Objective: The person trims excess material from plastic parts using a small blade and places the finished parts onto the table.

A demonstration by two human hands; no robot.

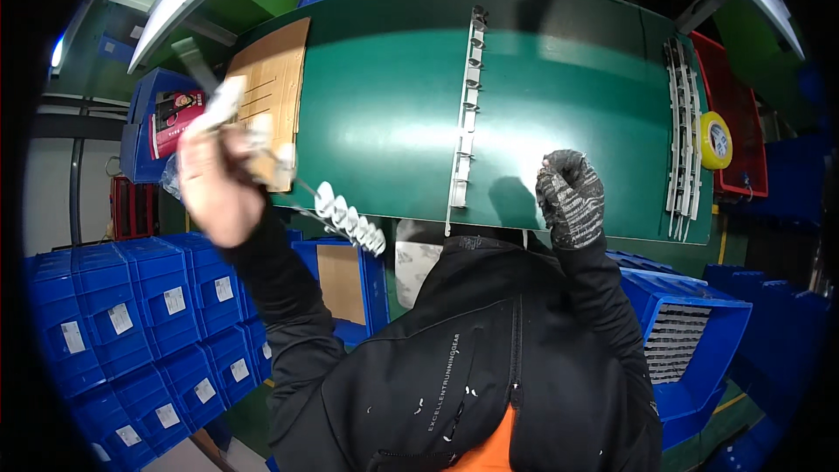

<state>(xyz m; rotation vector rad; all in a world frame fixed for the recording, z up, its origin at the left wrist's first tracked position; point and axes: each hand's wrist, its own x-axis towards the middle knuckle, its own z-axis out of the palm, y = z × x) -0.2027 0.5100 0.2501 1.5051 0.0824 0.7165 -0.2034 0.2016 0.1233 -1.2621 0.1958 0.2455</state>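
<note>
My bare left hand (223, 188), smeared by motion, is raised over the left end of the table. It is closed around a long thin strip (350, 220) with a row of white clip-like pieces, which slants past the table's near edge. My right hand (572, 201), in a grey knitted glove, hovers above the near right part of the table with its fingers curled together. Whatever it may pinch is too small to make out. Between my hands, a similar metal strip (466, 122) with several dark upright tabs lies lengthwise from far to near.
Flattened cardboard (278, 61) covers the left end of the green table (376, 122). Several strips (684, 140) lie at the right end beside a yellow tape roll (716, 141) and a red bin (743, 114). Blue crates (144, 297) are stacked at left; another crate (699, 358) stands at right.
</note>
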